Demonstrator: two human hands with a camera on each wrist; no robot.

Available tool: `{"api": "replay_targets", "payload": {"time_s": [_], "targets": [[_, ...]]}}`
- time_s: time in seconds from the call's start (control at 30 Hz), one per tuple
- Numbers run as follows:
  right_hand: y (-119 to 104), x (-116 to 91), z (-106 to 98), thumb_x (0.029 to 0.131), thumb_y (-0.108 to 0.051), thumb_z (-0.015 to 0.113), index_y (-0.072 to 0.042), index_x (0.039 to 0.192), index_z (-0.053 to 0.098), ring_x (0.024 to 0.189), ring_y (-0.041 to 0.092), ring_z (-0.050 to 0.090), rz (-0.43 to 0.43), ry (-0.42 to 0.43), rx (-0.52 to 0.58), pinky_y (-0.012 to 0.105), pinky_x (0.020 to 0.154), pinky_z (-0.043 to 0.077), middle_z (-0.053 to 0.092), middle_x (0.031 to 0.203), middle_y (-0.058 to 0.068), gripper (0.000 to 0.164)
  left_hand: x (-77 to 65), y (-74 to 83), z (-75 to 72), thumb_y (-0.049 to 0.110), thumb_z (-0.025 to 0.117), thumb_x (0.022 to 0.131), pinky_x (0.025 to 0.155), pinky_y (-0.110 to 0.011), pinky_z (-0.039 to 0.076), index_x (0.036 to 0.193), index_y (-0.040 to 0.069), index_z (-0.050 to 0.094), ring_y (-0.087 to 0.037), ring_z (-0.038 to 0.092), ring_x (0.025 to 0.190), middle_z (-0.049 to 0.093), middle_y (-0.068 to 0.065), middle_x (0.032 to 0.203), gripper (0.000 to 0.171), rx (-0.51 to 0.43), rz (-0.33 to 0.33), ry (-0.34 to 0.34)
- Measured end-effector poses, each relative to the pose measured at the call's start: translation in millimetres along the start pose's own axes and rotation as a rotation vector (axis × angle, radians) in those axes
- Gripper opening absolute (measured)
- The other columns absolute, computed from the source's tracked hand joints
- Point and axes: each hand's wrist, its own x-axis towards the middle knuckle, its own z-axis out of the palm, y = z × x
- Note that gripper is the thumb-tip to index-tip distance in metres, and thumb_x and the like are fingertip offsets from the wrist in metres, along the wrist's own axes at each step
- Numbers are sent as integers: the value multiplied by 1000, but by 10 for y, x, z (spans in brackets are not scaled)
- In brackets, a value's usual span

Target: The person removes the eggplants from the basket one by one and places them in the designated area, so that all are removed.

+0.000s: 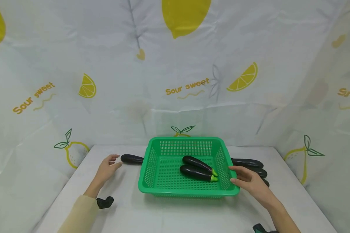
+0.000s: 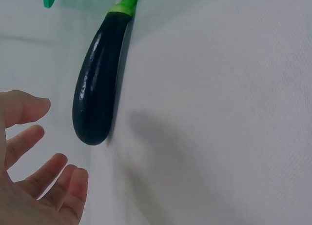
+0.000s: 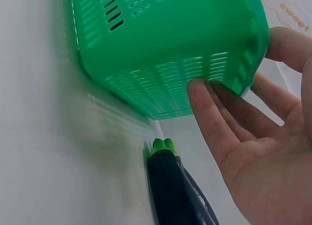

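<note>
Where table (image 1: 169,215) ends — lemon-print sheeting (image 1: 128,110) behind basket (image 1: 189,192).

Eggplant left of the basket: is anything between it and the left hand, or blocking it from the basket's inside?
Nothing visible stands between the left hand and the eggplant. The left wall of the green basket does stand between eggplant and basket's interior.

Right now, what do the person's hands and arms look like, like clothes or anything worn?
The left hand and right hand wear no gloves. A plain, pale cream sleeve covers the left forearm; a small black device shows near its cuff. No sleeve shows on the right; a black piece with green sits nearby, cut off by the frame.
</note>
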Motion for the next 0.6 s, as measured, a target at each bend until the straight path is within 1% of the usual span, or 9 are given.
{"api": "replay_targets", "payload": {"time_s": [0.1, 0.23, 0.4, 0.5, 0.6], "targets": [[-9, -6, 1, 98, -27, 71, -5, 147, 49, 128, 36, 55, -5, -3, -2, 43, 96, 52, 50, 147, 22, 59, -15, 62, -18, 21, 62, 100, 104, -60, 43, 142, -1, 50, -46, 45, 132, 47, -30, 144, 49, 19, 9, 17], [-10, -5, 1, 97, -28, 71, -5, 147, 50, 128, 35, 55, 0, -3, -1, 41, 96, 52, 51, 146, 21, 59, -36, 146, -37, 20, 61, 100, 103, -59, 44, 141, -1, 52, -44, 47, 131, 49, -28, 142, 46, 12, 36, 24], [2, -9, -8, 97, -28, 71, -6, 147, 51, 126, 31, 56, -1, -8, -6, 37, 94, 51, 52, 146, 20, 58, -66, 236, -29, 19, 61, 101, 102, -57, 46, 138, -2, 54, -43, 50, 129, 52, -27, 140, 43, 8, 89, 35], [5, -16, -11, 97, -27, 71, -6, 146, 52, 124, 27, 57, -2, -7, -6, 34, 93, 51, 52, 146, 20, 57, -87, 292, -23, 21, 61, 102, 103, -56, 46, 138, -1, 54, -42, 50, 129, 53, -25, 141, 43, 3, 106, 39], [1, -19, -15, 98, -27, 70, -6, 146, 51, 124, 26, 57, -9, -13, -7, 33, 93, 51, 52, 146, 20, 56, -114, 358, -19, 22, 60, 102, 103, -55, 46, 138, 0, 55, -39, 51, 128, 54, -23, 140, 42, -10, 128, 49]]}}
